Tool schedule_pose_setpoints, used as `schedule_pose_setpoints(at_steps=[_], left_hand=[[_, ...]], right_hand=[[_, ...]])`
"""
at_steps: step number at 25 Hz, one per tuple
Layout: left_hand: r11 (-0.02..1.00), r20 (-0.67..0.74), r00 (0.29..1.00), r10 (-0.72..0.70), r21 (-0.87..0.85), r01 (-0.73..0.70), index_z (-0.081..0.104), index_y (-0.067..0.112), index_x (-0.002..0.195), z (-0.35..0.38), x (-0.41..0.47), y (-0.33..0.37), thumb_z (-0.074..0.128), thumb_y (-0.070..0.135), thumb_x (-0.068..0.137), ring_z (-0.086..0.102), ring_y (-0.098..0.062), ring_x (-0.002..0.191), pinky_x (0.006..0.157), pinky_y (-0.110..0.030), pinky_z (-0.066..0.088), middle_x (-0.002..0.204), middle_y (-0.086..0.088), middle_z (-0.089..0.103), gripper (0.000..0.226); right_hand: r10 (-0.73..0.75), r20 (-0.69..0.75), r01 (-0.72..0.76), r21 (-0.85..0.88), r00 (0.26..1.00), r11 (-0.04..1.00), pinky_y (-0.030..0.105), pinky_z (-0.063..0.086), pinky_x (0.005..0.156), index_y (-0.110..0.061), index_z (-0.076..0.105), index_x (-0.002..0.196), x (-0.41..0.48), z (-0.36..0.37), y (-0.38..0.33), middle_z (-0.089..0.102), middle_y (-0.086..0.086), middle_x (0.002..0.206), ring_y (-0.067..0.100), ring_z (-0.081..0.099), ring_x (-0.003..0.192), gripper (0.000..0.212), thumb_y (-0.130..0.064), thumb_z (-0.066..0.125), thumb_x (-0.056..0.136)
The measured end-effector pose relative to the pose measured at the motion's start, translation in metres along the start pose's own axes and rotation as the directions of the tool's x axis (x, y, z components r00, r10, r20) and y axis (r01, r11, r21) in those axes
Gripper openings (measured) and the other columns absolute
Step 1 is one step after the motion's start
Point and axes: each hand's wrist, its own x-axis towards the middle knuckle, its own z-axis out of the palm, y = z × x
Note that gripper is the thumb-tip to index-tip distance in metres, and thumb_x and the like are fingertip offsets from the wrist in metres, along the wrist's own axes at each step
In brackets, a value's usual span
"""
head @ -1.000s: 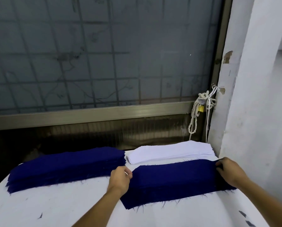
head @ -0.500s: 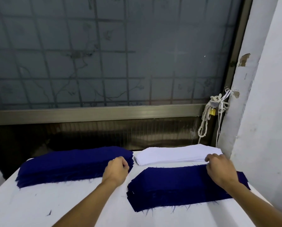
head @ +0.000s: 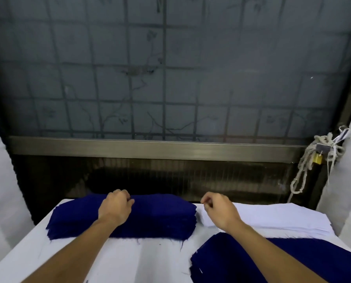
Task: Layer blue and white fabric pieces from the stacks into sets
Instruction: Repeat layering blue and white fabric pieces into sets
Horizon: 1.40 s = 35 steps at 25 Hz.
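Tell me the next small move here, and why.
Probably pinch the top sheet of the white fabric stack with the right hand, whose curled fingers sit over its left end. The near layered pile shows dark blue fabric on top, so white seems due. The left hand rests on the dark blue fabric stack.

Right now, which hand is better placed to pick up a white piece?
The right hand: it is at the left end of the white stack, fingers curled just above it. The left hand is over the blue stack, further from the white pieces.
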Motion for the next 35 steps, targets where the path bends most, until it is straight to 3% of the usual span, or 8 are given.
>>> schedule_pose_setpoints(at_steps=[3,7,11,15,20,24,29,35], left_hand=[[0.999,0.072,0.997,-0.036,-0.002,0.036,0.06,0.018,0.128,0.008,0.017,-0.024,0.065,0.036,0.098,0.06,-0.02,0.111,0.098,-0.039,0.053,0.127,-0.004,0.058,0.036],[0.987,0.122,0.99,-0.066,-0.137,0.082,0.067,0.017,0.092,0.018,0.035,-0.032,0.07,0.027,0.094,0.066,-0.019,0.094,0.092,-0.042,0.056,0.097,-0.003,0.069,0.011],[0.993,0.149,0.982,0.117,0.016,-0.12,0.053,0.024,0.09,0.017,0.038,-0.037,0.058,0.031,0.102,0.054,-0.016,0.097,0.091,-0.041,0.053,0.107,0.002,0.056,0.014],[0.933,0.143,0.934,0.327,0.106,-0.343,0.041,0.036,0.097,0.016,0.033,-0.049,0.043,0.034,0.107,0.035,-0.011,0.122,0.109,-0.038,0.034,0.125,0.016,0.043,0.011],[0.914,0.153,0.903,0.401,-0.005,-0.405,0.043,0.037,0.089,0.013,0.037,-0.054,0.049,0.04,0.102,0.037,0.004,0.108,0.111,-0.038,0.029,0.1,0.021,0.049,0.015],[0.917,0.186,0.9,0.394,-0.152,-0.37,0.043,0.052,0.128,0.007,0.043,-0.025,0.069,0.055,0.085,0.034,0.005,0.121,0.107,-0.029,0.021,0.125,0.029,0.048,0.05],[0.93,0.183,0.913,0.365,-0.016,-0.368,0.065,0.04,0.103,-0.014,0.046,-0.006,0.069,0.052,0.09,0.063,-0.003,0.088,0.093,-0.034,0.053,0.093,0.014,0.068,0.018],[0.932,0.176,0.959,0.222,0.253,-0.262,0.068,0.032,0.117,-0.071,0.028,-0.046,0.065,0.061,0.088,0.062,-0.009,0.098,0.104,-0.042,0.045,0.103,0.013,0.069,0.04]], right_hand=[[-0.1,0.044,0.101,-0.005,0.994,0.995,0.035,0.056,0.087,-0.032,0.067,0.103,0.022,0.025,-0.028,0.067,-0.01,0.099,0.01,0.061,0.093,0.012,-0.025,0.057,0.1],[-0.209,0.096,0.217,-0.082,0.973,0.973,0.039,0.046,0.101,-0.029,0.064,0.116,0.043,0.053,-0.048,0.061,-0.007,0.118,0.016,0.052,0.114,0.018,-0.034,0.056,0.101],[-0.242,0.153,0.264,-0.138,0.958,0.955,0.038,0.033,0.113,-0.028,0.049,0.142,0.058,0.074,-0.061,0.048,-0.007,0.143,0.017,0.039,0.135,0.047,-0.046,0.054,0.099],[-0.297,0.184,0.314,-0.068,0.937,0.947,0.039,0.017,0.122,-0.031,0.036,0.153,0.07,0.085,-0.076,0.041,-0.008,0.154,0.015,0.023,0.148,0.062,-0.048,0.057,0.096],[-0.419,0.106,0.423,-0.013,0.902,0.906,0.037,0.022,0.117,-0.035,0.06,0.131,0.072,0.091,-0.09,0.06,-0.014,0.121,0.011,0.038,0.129,0.032,-0.04,0.057,0.099],[-0.535,-0.002,0.535,0.016,0.845,0.845,0.028,0.027,0.108,-0.037,0.065,0.122,0.064,0.084,-0.102,0.057,-0.02,0.107,0.002,0.045,0.108,0.023,-0.035,0.055,0.103],[-0.496,0.11,0.504,-0.06,0.861,0.862,0.03,0.035,0.104,-0.031,0.063,0.129,0.055,0.062,-0.096,0.05,-0.017,0.107,0.011,0.05,0.101,0.029,-0.039,0.052,0.103],[-0.329,0.013,0.329,-0.033,0.944,0.944,0.035,0.039,0.103,-0.028,0.067,0.112,0.043,0.02,-0.066,0.06,-0.015,0.104,0.009,0.053,0.105,0.019,-0.04,0.056,0.101]])
